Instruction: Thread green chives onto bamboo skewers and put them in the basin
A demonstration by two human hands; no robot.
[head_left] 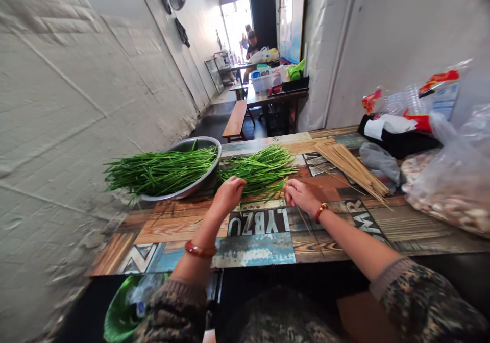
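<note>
A pile of garlic chives (262, 167) lies on the plank-patterned table (252, 251) in front of my hands. At its near left edge my left hand (229, 195) is closed, fingertips pinched, with a thin green strand showing just beneath them. My right hand (302, 197) is closed at the pile's right end. A thin bamboo skewer (304, 220) slants from its fingers down toward me, and chive tips touch the fingertips. More chives (164, 169) overhang a metal basin (209, 177) on the left. Loose bamboo skewers (350, 169) lie in a bundle to the right.
At the right stand a clear bag of pale pieces (451, 195), a grey plastic bag (378, 162) and a black container (398, 141) with packaging. Below the near edge is a green-lined bin (118, 312). A bench (235, 118) and a seated person (252, 44) are farther back.
</note>
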